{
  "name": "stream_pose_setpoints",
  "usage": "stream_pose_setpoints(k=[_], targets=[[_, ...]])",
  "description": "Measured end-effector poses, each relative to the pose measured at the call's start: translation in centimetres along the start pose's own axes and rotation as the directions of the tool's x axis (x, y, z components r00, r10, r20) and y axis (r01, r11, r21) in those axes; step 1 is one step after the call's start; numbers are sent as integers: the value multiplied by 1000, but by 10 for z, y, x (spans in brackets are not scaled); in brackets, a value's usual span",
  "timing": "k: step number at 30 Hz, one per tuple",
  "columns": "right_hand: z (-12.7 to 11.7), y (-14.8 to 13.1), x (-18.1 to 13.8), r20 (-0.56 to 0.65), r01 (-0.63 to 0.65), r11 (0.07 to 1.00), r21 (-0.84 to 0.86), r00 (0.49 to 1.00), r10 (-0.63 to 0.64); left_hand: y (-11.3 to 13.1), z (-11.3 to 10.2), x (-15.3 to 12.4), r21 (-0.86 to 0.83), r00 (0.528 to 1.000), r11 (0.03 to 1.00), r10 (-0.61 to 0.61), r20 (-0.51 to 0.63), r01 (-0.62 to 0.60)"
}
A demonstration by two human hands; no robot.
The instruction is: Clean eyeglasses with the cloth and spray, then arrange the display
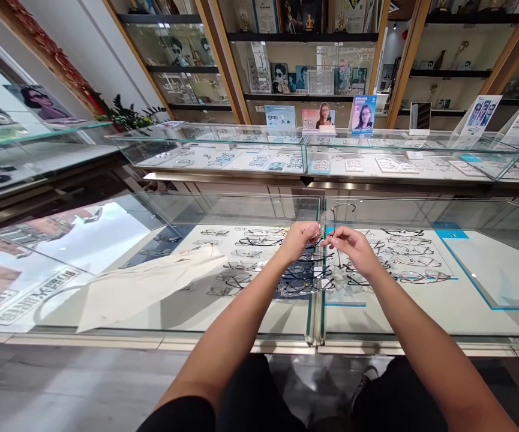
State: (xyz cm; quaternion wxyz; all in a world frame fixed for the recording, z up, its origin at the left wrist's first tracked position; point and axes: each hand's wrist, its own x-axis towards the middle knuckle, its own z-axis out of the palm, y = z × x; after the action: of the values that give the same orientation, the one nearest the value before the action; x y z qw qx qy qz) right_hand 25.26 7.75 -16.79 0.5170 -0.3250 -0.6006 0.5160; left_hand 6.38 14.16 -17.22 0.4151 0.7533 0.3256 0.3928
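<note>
Both my hands are raised over a glass display counter (241,324). My left hand (299,239) and my right hand (351,246) each pinch one side of a thin-framed pair of glasses (333,219), held between them above the counter top. One dark temple arm sticks up and to the right above my fingers. Under the glass lie several rows of spectacle frames (259,241). A cream cloth (146,285) lies on the counter to the left of my left forearm.
A second glass counter (313,157) with more frames runs across behind. Wooden shelves (304,60) with posters, small signs and trophies fill the back wall. A mirror (420,117) stands on the far counter. The grey floor shows below the counter edge.
</note>
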Motion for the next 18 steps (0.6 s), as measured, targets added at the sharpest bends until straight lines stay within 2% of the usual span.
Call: stream_pose_setpoints(k=[7, 14, 16, 18], targets=[[-5, 2, 7, -146, 24, 985, 171, 989, 1, 2, 1, -3, 63, 993, 998, 9, 121, -17], [-5, 0, 7, -143, 7, 975, 223, 989, 25, 3, 4, -9, 186, 981, 982, -27, 193, -10], [-6, 0, 7, -136, 7, 974, 227, 990, 24, 0, 3, -8, 144, 989, 990, -26, 149, 4], [-8, 1, 8, -138, 5, 970, 244, 990, 30, -4, -5, -4, 52, 999, 999, -18, 41, 16]])
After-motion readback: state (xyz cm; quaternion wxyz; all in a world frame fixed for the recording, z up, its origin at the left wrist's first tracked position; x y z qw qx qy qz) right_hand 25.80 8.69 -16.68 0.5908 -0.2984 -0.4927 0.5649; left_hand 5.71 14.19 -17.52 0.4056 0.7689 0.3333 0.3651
